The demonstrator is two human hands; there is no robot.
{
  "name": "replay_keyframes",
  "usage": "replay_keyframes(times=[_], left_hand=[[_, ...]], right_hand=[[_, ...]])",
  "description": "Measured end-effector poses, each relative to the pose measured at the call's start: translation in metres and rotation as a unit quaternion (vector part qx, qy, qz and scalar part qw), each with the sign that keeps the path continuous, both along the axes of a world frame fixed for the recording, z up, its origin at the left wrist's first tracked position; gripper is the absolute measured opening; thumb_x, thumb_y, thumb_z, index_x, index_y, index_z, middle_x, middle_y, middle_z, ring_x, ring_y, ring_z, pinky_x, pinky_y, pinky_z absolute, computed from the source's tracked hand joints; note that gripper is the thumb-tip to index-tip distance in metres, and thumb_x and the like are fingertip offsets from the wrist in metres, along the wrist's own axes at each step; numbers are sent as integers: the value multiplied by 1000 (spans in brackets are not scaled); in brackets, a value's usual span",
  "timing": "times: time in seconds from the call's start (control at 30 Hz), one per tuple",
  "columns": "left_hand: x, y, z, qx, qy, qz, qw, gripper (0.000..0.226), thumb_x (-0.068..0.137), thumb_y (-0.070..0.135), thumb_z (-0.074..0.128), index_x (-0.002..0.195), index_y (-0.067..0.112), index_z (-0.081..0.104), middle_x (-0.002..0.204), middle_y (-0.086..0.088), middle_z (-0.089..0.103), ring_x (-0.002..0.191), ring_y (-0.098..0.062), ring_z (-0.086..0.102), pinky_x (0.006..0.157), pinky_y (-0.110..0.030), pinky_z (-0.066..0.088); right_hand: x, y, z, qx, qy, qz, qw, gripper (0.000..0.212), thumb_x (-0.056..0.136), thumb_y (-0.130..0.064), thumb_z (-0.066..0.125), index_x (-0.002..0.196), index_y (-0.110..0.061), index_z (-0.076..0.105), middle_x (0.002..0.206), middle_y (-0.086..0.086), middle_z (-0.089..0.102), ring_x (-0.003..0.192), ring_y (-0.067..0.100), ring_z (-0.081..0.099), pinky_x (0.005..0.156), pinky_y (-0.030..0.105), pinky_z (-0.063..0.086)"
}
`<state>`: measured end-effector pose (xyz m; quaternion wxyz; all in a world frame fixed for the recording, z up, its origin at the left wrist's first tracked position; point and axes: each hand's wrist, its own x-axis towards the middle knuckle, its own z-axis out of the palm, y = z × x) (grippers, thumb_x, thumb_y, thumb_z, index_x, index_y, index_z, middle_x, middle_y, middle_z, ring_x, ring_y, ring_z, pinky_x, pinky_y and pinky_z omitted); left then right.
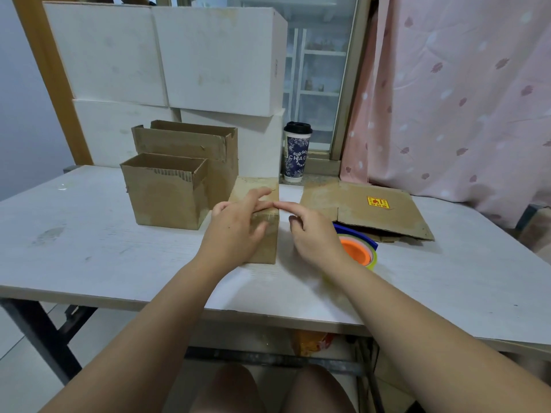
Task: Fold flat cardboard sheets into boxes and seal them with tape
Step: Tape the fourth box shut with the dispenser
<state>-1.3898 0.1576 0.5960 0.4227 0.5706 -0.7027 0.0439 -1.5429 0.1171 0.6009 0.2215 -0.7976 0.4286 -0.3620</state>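
A small closed cardboard box (pixel 266 247) stands in the middle of the white table (pixel 98 257). My left hand (pixel 235 231) lies flat on its top and front, fingers spread over a strip of tape. My right hand (pixel 313 234) is beside the box's right edge, its index finger stretched out and touching the top corner, the other fingers curled and holding nothing. A tape dispenser (pixel 359 248) with an orange core and blue body lies just right of my right hand. Flat cardboard sheets (pixel 369 210) with a yellow label lie at the right.
Two open-topped cardboard boxes (pixel 167 192) stand at the left behind the small box. A lidded paper cup (pixel 296 152) stands by the window sill. White boxes (pixel 167 55) are stacked at the back. A pink curtain (pixel 462 93) hangs at the right.
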Motion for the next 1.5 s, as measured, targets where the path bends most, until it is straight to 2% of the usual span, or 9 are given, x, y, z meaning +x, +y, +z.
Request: replay_keyframes(times=[0.13, 0.23, 0.33, 0.4, 0.53, 0.73, 1.1, 1.27, 1.5], left_hand=[[15, 8, 2, -24, 169, -50, 984, 25, 88, 21, 59, 113, 25, 60, 118, 14, 56, 111, 4, 48, 95, -18, 40], [26, 6, 1, -29, 319, -3, 947, 29, 96, 11, 47, 95, 33, 64, 106, 9, 62, 99, -1, 56, 83, -21, 45], [35, 4, 0, -21, 402, 11, 915, 39, 95, -1, 41, 88, 26, 67, 87, 9, 65, 79, -4, 59, 72, -16, 47], [38, 5, -2, -3, 407, -7, 913, 36, 94, -5, 43, 92, 20, 68, 86, 9, 67, 76, 1, 61, 69, -13, 48], [45, 8, -7, 11, 354, -52, 934, 33, 93, -8, 46, 98, 16, 69, 99, 6, 67, 87, 3, 62, 73, -11, 48], [64, 9, -7, 38, 261, -79, 961, 34, 87, -3, 58, 103, 26, 67, 108, 18, 65, 101, 6, 58, 83, -10, 46], [73, 3, -7, 91, 291, -106, 946, 34, 82, -8, 62, 90, 23, 71, 108, 23, 66, 103, -1, 63, 91, -22, 50], [75, 1, -7, 101, 260, -89, 956, 31, 81, -7, 65, 89, 22, 70, 110, 24, 66, 94, -21, 65, 89, -33, 52], [70, 1, -9, 121, 310, -124, 935, 16, 86, -9, 57, 97, 1, 61, 126, 9, 58, 71, -23, 61, 66, -20, 52]], right_hand=[[-1, -7, -5, -28, 14, -20, 999, 33, 96, -14, 50, 123, -26, 65, 118, -3, 68, 99, 11, 58, 81, 15, 37], [5, -9, 2, -49, 3, -1, 999, 29, 95, -11, 53, 118, -17, 68, 130, 1, 61, 110, 5, 59, 99, 17, 37], [7, -7, 1, -57, 11, 6, 998, 29, 94, -11, 53, 118, -17, 68, 135, -4, 57, 70, -18, 45, 93, 16, 36], [4, -7, 1, -45, 11, 6, 999, 29, 94, -13, 53, 119, -19, 68, 134, -9, 57, 70, -15, 48, 94, 17, 37], [0, -8, 5, -6, -5, 19, 1000, 30, 94, -15, 53, 120, -22, 67, 131, -13, 58, 118, 1, 55, 102, 21, 40], [-11, -13, 13, -31, 119, 44, 991, 35, 93, -27, 59, 127, -30, 61, 137, -23, 49, 127, -4, 43, 100, 10, 28], [-17, -23, 12, 13, 72, 85, 994, 41, 93, -8, 51, 121, -35, 65, 131, -27, 52, 119, -7, 51, 103, 21, 40], [-13, -22, 11, 8, 53, 70, 996, 29, 90, -20, 63, 117, -32, 67, 127, -25, 56, 111, -14, 50, 103, 19, 38], [-9, -19, 6, 43, -8, 56, 997, 29, 84, -19, 71, 111, -30, 71, 124, -24, 59, 88, -7, 65, 87, 15, 48]])
